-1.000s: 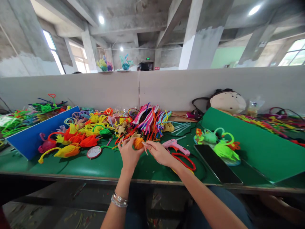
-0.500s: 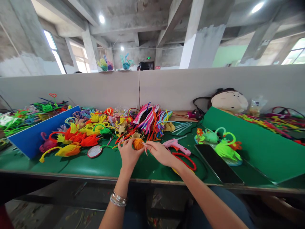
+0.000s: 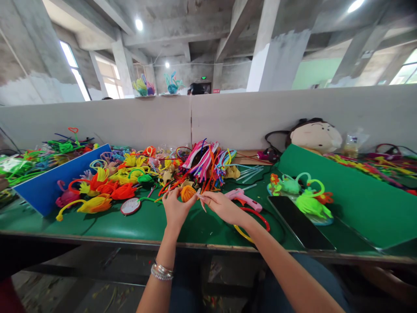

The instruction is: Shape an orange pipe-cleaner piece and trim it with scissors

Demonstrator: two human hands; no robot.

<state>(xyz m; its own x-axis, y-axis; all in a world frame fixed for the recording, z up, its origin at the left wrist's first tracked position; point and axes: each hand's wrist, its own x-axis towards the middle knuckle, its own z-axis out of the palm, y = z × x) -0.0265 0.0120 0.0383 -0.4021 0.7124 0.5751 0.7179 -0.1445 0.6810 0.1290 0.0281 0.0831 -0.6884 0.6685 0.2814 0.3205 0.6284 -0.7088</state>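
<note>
My left hand (image 3: 175, 211) grips a small orange ball of pipe cleaners (image 3: 188, 193) between thumb and fingers, above the front of the table. My right hand (image 3: 217, 208) is closed in a pinch at the ball's right side; what its fingertips hold is too small to make out. A pink glue gun (image 3: 246, 200) lies just beyond my right hand. Partly behind my right forearm is a red and yellow loop (image 3: 264, 221). Left of my left hand, a small round disc with a red rim (image 3: 130, 206) lies on the table.
Yellow and orange pipe-cleaner birds (image 3: 94, 204) lie beside a blue board (image 3: 61, 180) at left. A bundle of coloured pipe cleaners (image 3: 203, 161) is piled behind my hands. At right are a black phone (image 3: 299, 224), a green pipe-cleaner swan (image 3: 312, 206) and a green board (image 3: 348, 195).
My right hand has shifted slightly to the right, its fingertips drawing a little away from the ball. My left hand keeps hold of the ball, which is turned slightly.
</note>
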